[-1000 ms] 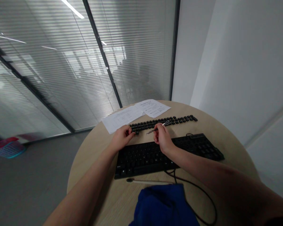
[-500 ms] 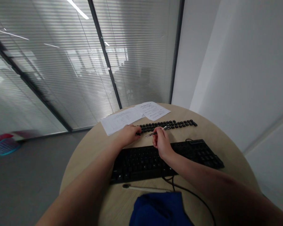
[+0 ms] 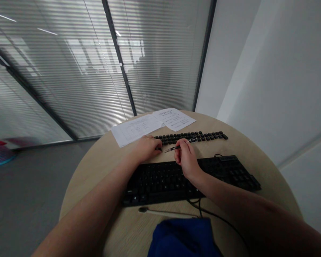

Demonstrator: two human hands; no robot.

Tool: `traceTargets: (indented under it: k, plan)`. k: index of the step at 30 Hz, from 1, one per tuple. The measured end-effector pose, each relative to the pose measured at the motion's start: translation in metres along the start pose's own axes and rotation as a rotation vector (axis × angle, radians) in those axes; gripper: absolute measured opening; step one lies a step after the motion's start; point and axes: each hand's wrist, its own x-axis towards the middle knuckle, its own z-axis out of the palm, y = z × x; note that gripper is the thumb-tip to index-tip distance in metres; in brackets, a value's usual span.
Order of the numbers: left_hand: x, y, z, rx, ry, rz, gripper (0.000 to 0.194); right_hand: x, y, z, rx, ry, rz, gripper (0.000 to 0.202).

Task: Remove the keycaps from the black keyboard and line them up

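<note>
My right hand (image 3: 186, 155) is closed round a thin keycap puller (image 3: 172, 148), dark in the middle with pale wire ends. One end points left toward my left hand, the other sticks out up and to the right. My left hand (image 3: 149, 147) rests at the left end of the rows of loose black keycaps (image 3: 182, 136). Its fingers are bent down on a black keycap (image 3: 158, 149), partly hidden under the fingertips. Below both hands lies a black keyboard (image 3: 155, 182), partly covered by my right wrist.
Printed paper sheets (image 3: 137, 129) lie behind the keycaps on the round wooden table (image 3: 82, 185). Nearer me are a brush with a pale handle (image 3: 167, 213), a black cable (image 3: 219, 217) and a blue cloth (image 3: 182, 237). A basket (image 3: 1, 155) stands on the floor at left.
The view has tilted down slightly. My left hand has shifted a little toward the puller's tip; my right hand keeps its grip on the puller.
</note>
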Motion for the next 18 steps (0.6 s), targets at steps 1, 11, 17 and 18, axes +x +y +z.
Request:
traceTargets:
  k: [1, 11, 17, 18]
  plan:
    - [-0.0002, -0.0004, -0.0002, -0.003, 0.009, 0.010, 0.015, 0.0002, 0.0003, -0.0003, 0.000, 0.004, -0.003, 0.024]
    - [-0.0023, 0.0017, 0.0053, 0.031, 0.018, -0.021, 0.015, 0.0001, 0.0016, -0.0013, -0.022, -0.013, -0.015, 0.024]
    - [-0.0015, -0.0018, 0.0088, 0.041, 0.043, -0.047, 0.013, -0.0009, -0.0005, -0.0003, -0.034, -0.017, -0.013, 0.025]
    - [-0.0016, -0.0028, 0.0097, 0.040, 0.044, -0.051, 0.013, -0.0011, -0.0005, -0.0003, -0.033, -0.019, -0.015, 0.025]
